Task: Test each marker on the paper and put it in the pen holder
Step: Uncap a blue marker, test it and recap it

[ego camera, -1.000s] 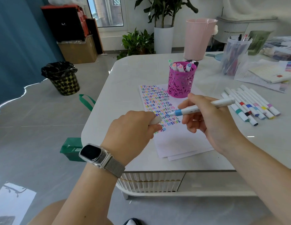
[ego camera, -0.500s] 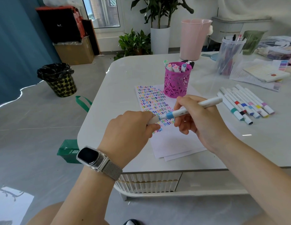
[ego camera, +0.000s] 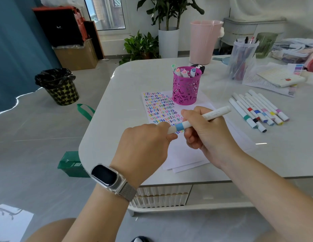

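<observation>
A white marker with a light-blue band (ego camera: 202, 117) is gripped in my right hand (ego camera: 206, 131), held level above the white paper (ego camera: 183, 154). My left hand (ego camera: 145, 145) pinches the marker's cap end (ego camera: 171, 130), and the cap sits on the marker. The paper carries rows of coloured squiggles (ego camera: 159, 107). A magenta cut-out pen holder (ego camera: 186, 88) stands on the paper's far edge with several markers inside. A row of several more markers (ego camera: 257, 110) lies on the table to the right.
The pale table (ego camera: 134, 81) also bears a pink bin (ego camera: 202, 41), a clear cup of pens (ego camera: 241, 60), and papers with a notepad (ego camera: 278, 77) at far right. On the floor stand a black-lined bin (ego camera: 57, 86) and a green bag (ego camera: 71, 165).
The cap in my left hand has met the marker's blue tip and now covers it. Both hands have come together over the paper.
</observation>
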The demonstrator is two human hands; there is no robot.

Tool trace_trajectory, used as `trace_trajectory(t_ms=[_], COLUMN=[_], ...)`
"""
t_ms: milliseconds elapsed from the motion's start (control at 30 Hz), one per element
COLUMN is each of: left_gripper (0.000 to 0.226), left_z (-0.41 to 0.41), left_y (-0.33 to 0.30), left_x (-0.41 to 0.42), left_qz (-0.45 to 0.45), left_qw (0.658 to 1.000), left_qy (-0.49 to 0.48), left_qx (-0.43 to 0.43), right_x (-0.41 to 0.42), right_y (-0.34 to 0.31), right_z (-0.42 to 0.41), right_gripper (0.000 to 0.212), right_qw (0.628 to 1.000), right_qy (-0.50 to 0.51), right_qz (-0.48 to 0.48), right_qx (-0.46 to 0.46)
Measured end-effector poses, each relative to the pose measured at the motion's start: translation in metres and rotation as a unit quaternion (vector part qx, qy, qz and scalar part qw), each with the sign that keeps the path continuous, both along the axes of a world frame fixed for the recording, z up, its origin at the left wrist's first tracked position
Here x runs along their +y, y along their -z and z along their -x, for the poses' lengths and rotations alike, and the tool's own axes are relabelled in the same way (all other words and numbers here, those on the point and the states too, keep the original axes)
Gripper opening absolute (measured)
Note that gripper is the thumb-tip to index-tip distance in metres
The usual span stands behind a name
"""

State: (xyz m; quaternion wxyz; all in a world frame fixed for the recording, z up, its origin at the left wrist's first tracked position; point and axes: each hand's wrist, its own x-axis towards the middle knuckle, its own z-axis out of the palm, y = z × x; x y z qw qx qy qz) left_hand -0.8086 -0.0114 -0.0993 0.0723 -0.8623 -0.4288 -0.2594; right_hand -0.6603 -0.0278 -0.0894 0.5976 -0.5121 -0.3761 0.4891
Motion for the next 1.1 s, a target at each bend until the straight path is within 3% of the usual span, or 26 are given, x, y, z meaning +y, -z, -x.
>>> trace_trajectory(t_ms=[167,600,800,900,1000,1033,1100], left_gripper=[0.023,0.025,0.025,0.022,0.024,0.026,0.029], left_z=[-0.002,-0.001,-0.003,-0.007,-0.005,-0.003,0.003], left_y=[0.000,0.003,-0.003,-0.014,-0.016,-0.015,-0.012], left_x=[-0.002,-0.004,-0.004,-0.006,-0.001,0.001,0.006], left_qz=[-0.011,0.042,0.036,0.110,0.151,0.152,0.161], left_qw=[1.000,0.999,0.999,0.988,0.975,0.976,0.980], left_qy=[0.005,0.016,0.002,0.006,-0.024,-0.044,-0.078], left_qx=[0.019,0.020,-0.026,-0.112,-0.162,-0.146,-0.090], right_x=[-0.002,-0.002,0.000,0.002,0.010,0.012,0.015], right_y=[0.003,0.006,-0.003,-0.013,-0.015,-0.014,-0.008], right_z=[0.000,0.000,-0.004,-0.008,-0.020,-0.028,-0.042], right_gripper=[0.036,0.038,0.034,0.032,0.016,0.019,0.033], right_qw=[1.000,1.000,0.999,0.999,0.995,0.990,0.951], right_qy=[0.000,-0.016,-0.014,-0.010,0.066,0.101,0.137], right_qz=[0.005,0.011,-0.022,-0.046,-0.073,-0.094,-0.157], right_qx=[-0.014,-0.022,-0.026,-0.011,0.017,-0.028,-0.230])
